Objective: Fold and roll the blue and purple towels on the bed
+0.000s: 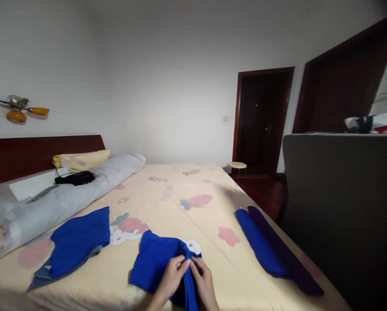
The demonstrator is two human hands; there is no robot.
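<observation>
A blue piece of cloth (157, 255), perhaps a garment, lies near the front of the bed. My left hand (174, 276) pinches an edge of it between thumb and fingers. Close beside, almost touching at the fingertips, my right hand (203, 278) grips the same edge. The cloth bunches up between both hands, and a strip of it hangs down below them. To the left rests another blue cloth piece (80, 244), with greyish-blue fabric showing beneath it.
On the bed's right side lie a long blue roll (261, 246) and a dark purple roll (287, 255). A rolled grey quilt (92, 194) with a black item (75, 178) on it runs along the headboard (44, 151). A dark grey panel (335, 207) rises at the right; a stool (237, 165) stands beyond.
</observation>
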